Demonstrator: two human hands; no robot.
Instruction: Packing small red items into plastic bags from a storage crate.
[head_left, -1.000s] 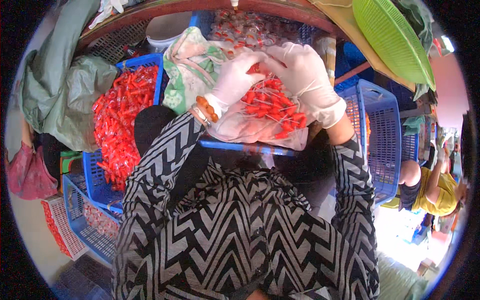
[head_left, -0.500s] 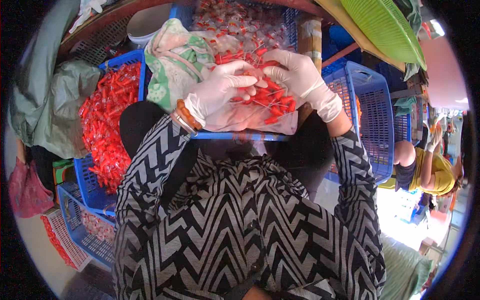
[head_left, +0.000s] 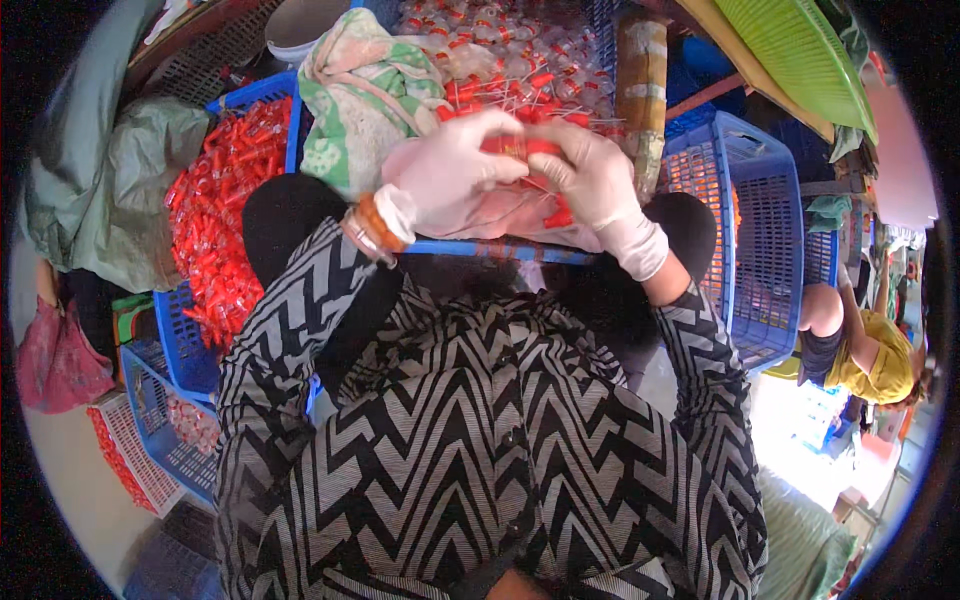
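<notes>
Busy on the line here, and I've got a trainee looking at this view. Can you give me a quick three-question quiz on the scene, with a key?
1. True or false: the left hand and the right hand both wear white gloves.

2. Multiple choice: what is held between the two hands?
A) a pair of scissors
B) a red piece
C) a hammer

3. Fill in the blank: the blue basket piled with small red items stands on the person's ____ side.

Key: 1 true; 2 B; 3 left.
</notes>
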